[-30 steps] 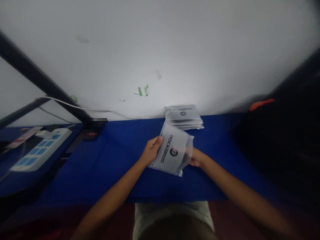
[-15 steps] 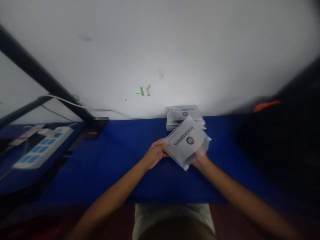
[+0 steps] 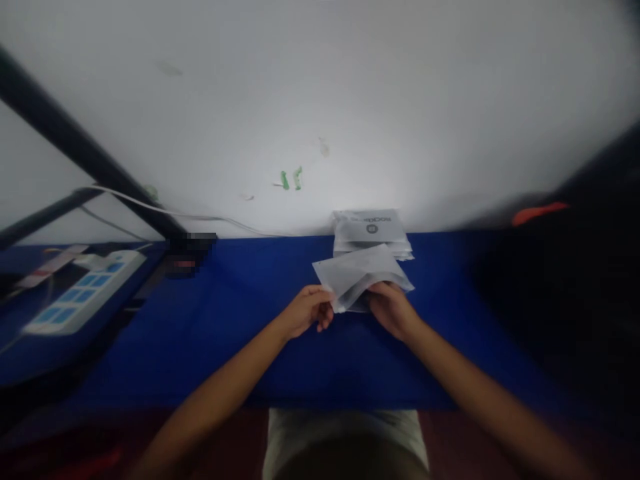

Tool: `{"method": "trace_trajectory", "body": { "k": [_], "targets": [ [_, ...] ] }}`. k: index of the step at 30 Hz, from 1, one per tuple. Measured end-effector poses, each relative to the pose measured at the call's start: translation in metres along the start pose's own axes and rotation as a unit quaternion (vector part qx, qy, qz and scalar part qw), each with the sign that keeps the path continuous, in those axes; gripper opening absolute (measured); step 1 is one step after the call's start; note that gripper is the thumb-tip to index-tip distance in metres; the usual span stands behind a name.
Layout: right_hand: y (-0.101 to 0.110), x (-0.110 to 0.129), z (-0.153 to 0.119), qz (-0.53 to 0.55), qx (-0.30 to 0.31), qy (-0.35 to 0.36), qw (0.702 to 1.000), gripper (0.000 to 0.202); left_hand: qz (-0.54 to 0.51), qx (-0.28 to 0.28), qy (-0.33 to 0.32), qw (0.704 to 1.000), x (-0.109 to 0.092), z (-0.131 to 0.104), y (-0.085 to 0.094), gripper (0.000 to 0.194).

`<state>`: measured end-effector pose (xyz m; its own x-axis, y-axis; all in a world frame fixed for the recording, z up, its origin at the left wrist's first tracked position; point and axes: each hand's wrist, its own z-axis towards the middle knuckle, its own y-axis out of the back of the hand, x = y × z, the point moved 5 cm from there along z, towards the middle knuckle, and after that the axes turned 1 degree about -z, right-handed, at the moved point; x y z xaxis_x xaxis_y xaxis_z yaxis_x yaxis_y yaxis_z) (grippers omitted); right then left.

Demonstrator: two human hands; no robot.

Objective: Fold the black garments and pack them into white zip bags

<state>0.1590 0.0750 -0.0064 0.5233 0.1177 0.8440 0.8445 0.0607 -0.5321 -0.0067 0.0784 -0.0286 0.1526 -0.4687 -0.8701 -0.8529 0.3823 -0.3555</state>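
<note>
A frosted plastic zip bag (image 3: 357,270) is held tilted above the blue table, its mouth gaping toward me. My left hand (image 3: 307,310) pinches its lower left corner between thumb and forefinger, with the other fingers curled below. My right hand (image 3: 395,310) is at the right part of the mouth, fingers bent against the lip; their tips are hidden in or behind the film. Just behind lies a stack of similar zip bags (image 3: 373,233), the top one printed with a dark logo and lettering. Whether the held bag contains anything cannot be made out.
The blue tabletop (image 3: 240,287) meets a white wall (image 3: 400,120) at the back. On the left are a power strip (image 3: 85,293) with blue sockets, a dark metal frame (image 3: 85,147) and a pale cable (image 3: 200,217). An orange object (image 3: 540,213) shows among dark shapes at right.
The bag has turned and tipped, so its printed face no longer shows and its mouth gapes toward me. My right hand has come out from behind the film to the lip.
</note>
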Motion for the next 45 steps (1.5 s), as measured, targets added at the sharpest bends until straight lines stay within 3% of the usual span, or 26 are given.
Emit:
{"method": "trace_trajectory", "body": {
  "k": [2, 4, 6, 9, 13, 16, 18, 23, 31, 35, 45],
  "targets": [
    [-0.002, -0.001, -0.002, -0.118, 0.038, -0.015, 0.992, 0.026, -0.018, -0.035, -0.024, 0.999, -0.006, 0.000, 0.007, 0.027],
    [-0.006, 0.002, -0.006, -0.260, 0.071, 0.008, 0.963, 0.020, -0.038, -0.068, -0.047, 0.996, -0.009, 0.001, 0.013, 0.027],
    [-0.010, 0.009, -0.012, -0.403, 0.084, 0.090, 0.907, 0.016, -0.054, -0.091, -0.060, 0.993, -0.009, 0.002, 0.015, 0.027],
    [-0.020, 0.021, -0.025, -0.550, 0.103, 0.250, 0.790, 0.015, -0.061, -0.080, -0.062, 0.993, -0.010, 0.001, 0.013, 0.028],
    [-0.034, 0.025, -0.046, -0.603, 0.189, 0.419, 0.652, 0.010, -0.057, -0.016, -0.041, 0.997, -0.010, -0.004, 0.002, 0.031],
    [-0.042, 0.026, -0.058, -0.614, 0.196, 0.493, 0.585, 0.012, -0.045, 0.017, -0.016, 0.999, -0.008, -0.007, -0.006, 0.033],
    [-0.047, 0.026, -0.061, -0.632, 0.183, 0.508, 0.556, 0.017, -0.037, 0.024, -0.003, 0.999, -0.005, -0.007, -0.008, 0.033],
    [-0.049, 0.023, -0.059, -0.673, 0.150, 0.500, 0.525, 0.016, -0.027, 0.034, 0.005, 0.999, 0.000, -0.007, -0.009, 0.035],
    [-0.044, 0.013, -0.058, -0.699, 0.174, 0.482, 0.498, 0.017, 0.026, 0.065, 0.022, 0.997, 0.001, -0.013, -0.016, 0.037],
    [-0.043, 0.010, -0.054, -0.727, 0.157, 0.478, 0.468, 0.019, 0.019, 0.036, 0.012, 0.999, -0.003, -0.014, -0.017, 0.036],
    [-0.022, 0.041, -0.036, -0.764, 0.047, 0.444, 0.466, 0.020, -0.039, -0.002, -0.042, 0.998, -0.031, -0.023, 0.002, 0.037]
  ]
}}
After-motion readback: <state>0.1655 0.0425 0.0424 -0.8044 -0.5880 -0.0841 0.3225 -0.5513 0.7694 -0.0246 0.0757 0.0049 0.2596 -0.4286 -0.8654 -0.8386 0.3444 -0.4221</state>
